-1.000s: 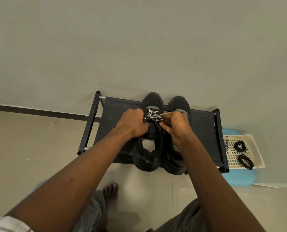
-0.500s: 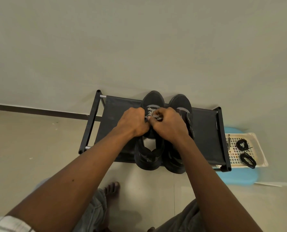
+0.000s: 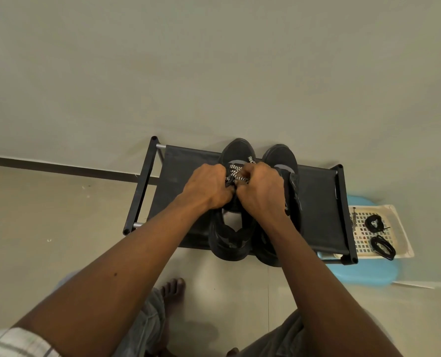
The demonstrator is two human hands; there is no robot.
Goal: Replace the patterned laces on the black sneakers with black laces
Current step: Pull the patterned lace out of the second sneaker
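Two black sneakers stand side by side on a low black shoe rack [image 3: 188, 161], toes toward the wall. The left sneaker [image 3: 236, 150] carries a black-and-white patterned lace [image 3: 236, 172] over its tongue. My left hand [image 3: 206, 185] and my right hand [image 3: 262, 188] sit close together on that shoe, both pinching the patterned lace. The right sneaker [image 3: 280, 154] has no lace showing; my right hand hides most of it. Two coiled black laces [image 3: 374, 224] [image 3: 383, 247] lie in a cream basket at the right.
The cream perforated basket [image 3: 399, 228] rests on a blue stool [image 3: 368, 271] right of the rack. A patterned lace [image 3: 353, 219] lies at the basket's left edge. The wall runs just behind the rack. My bare foot [image 3: 171, 286] and knees are on the tiled floor below.
My right hand moved left to meet the left hand over the left sneaker's lace. More lace now shows loose above my fingers.
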